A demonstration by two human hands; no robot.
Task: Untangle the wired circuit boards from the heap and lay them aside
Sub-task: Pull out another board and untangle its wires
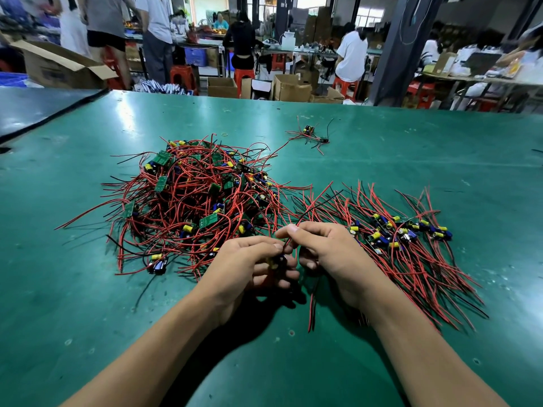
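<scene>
At lower centre of the frame, a small circuit board (276,261) carrying a yellow cylindrical capacitor and dark blue parts was held in the left hand (249,259), its grip closed round the board with the fingers curled beneath. The right hand (326,254) was pinched, thumb against forefinger, on a thin red wire (299,221) that rose toward mid-frame. A red-and-black pair of leads (312,306) hung below the hands onto the matte green surface (88,289), which was scuffed and pocked.

A hard pull on a snagged wire was judged likely to strain the joint where it met the board, or to drag neighbouring boards along. The insulation looked smooth and glossy, so a slip from the pinch was also thought possible.

At centre left lay the heap (194,198), a springy knot of looping red and black wires around flat green rectangular boards. At centre right, just beside the right hand, the laid-aside row (405,239) was fanned out with its wires roughly parallel. The dangling leads could be caught in it.

Farther off, at upper centre, one stray wired board (308,133) and a yellow rubber band (224,133) were seen, with cardboard boxes (291,88) beyond the far edge.
</scene>
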